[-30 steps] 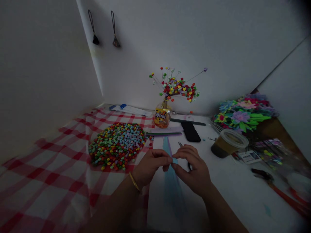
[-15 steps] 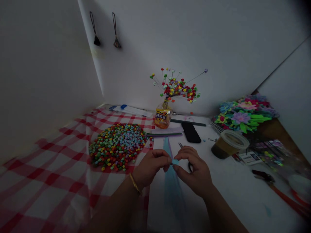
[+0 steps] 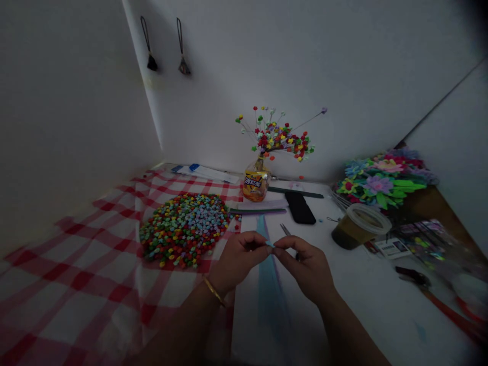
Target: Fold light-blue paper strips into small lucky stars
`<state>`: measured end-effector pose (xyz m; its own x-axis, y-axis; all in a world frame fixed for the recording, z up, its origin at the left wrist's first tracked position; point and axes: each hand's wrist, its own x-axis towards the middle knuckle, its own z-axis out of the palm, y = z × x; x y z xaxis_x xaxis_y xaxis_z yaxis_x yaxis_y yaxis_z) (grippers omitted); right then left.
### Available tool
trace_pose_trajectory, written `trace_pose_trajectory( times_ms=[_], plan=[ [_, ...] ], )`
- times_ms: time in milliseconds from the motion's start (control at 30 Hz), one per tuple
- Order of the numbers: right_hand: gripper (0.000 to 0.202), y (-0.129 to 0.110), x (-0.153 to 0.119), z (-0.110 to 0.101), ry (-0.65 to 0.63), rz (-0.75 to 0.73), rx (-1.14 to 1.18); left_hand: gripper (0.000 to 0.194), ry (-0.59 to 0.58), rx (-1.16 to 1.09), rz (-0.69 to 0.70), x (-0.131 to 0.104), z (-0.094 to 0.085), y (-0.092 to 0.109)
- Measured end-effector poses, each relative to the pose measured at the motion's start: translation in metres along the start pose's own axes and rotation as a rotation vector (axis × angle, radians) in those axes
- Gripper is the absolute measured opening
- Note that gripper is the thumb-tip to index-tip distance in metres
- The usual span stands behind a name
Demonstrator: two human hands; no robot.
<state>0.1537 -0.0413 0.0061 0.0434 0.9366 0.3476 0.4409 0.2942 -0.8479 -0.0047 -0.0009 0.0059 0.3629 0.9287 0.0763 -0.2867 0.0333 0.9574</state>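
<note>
Between the fingertips of both hands is a small light-blue folded paper piece (image 3: pixel 270 244), mostly covered by the fingers. My left hand (image 3: pixel 241 254), with a gold bangle at the wrist, pinches it from the left. From the other side my right hand (image 3: pixel 305 267) pinches it too, thumb and index finger pressed together. Long light-blue paper strips (image 3: pixel 269 290) lie on the white surface beneath the hands. Scissors (image 3: pixel 285 230) lie just beyond my right hand, their handles partly hidden by it. Left of my left hand spreads a heap of small colourful paper stars (image 3: pixel 186 229).
A bottle (image 3: pixel 256 185) holding stars on stems stands at the back, near a black phone (image 3: pixel 300 207). To the right are a lidded plastic tub (image 3: pixel 360 226), fluffy craft flowers (image 3: pixel 377 178) and pliers (image 3: pixel 414 276). A red-checked cloth (image 3: pixel 95 259) covers the left side.
The fingertips have closed in over the blue paper piece, so less of it shows. My right hand has shifted slightly down, uncovering more of the scissors.
</note>
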Motion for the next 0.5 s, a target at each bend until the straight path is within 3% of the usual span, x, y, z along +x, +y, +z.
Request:
trace_pose_trajectory(
  times_ms=[100, 200, 367, 500],
  plan=[
    [0.010, 0.003, 0.000, 0.003, 0.035, 0.138, 0.192, 0.014, -0.016, -0.052, 0.021, 0.000, 0.002, -0.003],
    [0.011, 0.005, 0.000, 0.006, 0.021, 0.158, 0.320, 0.013, -0.050, -0.064, 0.097, 0.000, 0.001, -0.004],
    [0.011, -0.001, -0.001, 0.004, 0.074, -0.003, 0.128, 0.002, -0.044, 0.075, 0.280, 0.001, -0.003, -0.005],
    [0.007, -0.006, -0.001, 0.002, 0.102, -0.145, -0.003, 0.002, -0.032, 0.222, 0.243, -0.002, -0.001, -0.006]
  ],
)
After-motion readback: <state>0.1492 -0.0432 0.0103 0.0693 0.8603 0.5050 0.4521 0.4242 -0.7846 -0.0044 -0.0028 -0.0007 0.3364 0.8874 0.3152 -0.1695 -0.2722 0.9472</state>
